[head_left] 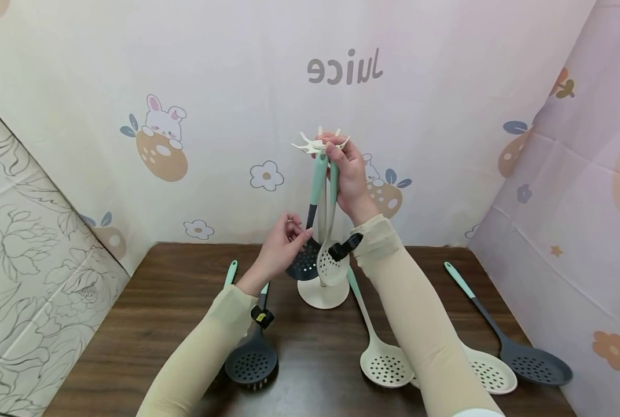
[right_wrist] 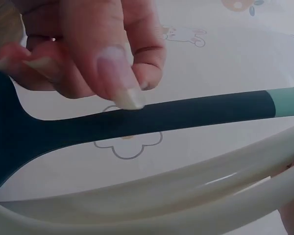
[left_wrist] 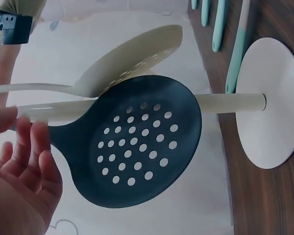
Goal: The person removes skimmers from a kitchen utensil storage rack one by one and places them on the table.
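A cream utensil rack (head_left: pixel 321 298) stands on the table, with a round base, a pole and a crown of hooks. From it hangs a dark skimmer (head_left: pixel 303 263) with a mint-green handle. Beside that is a cream skimmer (head_left: pixel 333 267), whose mint handle top my right hand (head_left: pixel 350 179) pinches up at the hooks. My left hand (head_left: pixel 279 248) is at the dark skimmer's neck, fingers loosely bent and not wrapped around it. In the right wrist view, the left thumb (right_wrist: pixel 115 73) overlaps the edge of the dark handle (right_wrist: pixel 186 113).
Left of the rack lies another dark skimmer (head_left: pixel 251 364), with a second mint handle (head_left: pixel 230 272) beside it. On the right lie a cream skimmer (head_left: pixel 385 364), a cream perforated utensil (head_left: pixel 492 370) partly behind my right arm, and a dark perforated turner (head_left: pixel 536 364). Printed cloth surrounds the table.
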`<state>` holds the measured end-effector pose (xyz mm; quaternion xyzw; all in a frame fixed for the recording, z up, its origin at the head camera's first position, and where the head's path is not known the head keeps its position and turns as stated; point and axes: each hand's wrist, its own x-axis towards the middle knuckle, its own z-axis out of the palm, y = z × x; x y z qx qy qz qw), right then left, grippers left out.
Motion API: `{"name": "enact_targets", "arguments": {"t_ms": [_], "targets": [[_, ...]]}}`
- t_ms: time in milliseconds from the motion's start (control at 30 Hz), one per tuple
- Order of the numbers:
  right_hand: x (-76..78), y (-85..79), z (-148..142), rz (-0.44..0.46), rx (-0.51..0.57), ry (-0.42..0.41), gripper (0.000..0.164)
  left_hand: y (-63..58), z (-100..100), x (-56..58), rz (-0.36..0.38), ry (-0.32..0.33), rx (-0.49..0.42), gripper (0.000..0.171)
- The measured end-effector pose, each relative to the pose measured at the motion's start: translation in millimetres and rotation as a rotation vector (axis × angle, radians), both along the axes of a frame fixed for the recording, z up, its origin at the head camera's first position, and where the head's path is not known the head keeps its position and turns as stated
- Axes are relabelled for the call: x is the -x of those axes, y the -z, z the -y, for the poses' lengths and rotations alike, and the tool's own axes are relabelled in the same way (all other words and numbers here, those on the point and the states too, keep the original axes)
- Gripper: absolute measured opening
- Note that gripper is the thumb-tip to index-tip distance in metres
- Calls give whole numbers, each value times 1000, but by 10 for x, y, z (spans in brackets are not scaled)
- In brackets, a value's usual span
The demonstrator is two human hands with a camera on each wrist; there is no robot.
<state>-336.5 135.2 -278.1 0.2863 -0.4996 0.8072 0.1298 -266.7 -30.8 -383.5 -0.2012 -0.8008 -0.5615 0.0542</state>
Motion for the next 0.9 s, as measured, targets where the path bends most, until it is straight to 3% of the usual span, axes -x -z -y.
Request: {"name": "enact_targets", "arguments": {"t_ms": [100,233,400,767,900], "targets": [[-3,6,1,1,-11,5,8,5,8,20,-17,-39,20,27],[3,12,-5,2,-16,2,8,15,5,57,-70,-60,119,23],[15,17,-11,6,-13,4,9,48,-8,130,-112,-14,208,20],[0,3,-14,33,13,-11,9,35,83,181,-67,66,191,15],[-1,7,-19,30,9,-9,8,36,157,178,-81,61,180,15]]}}
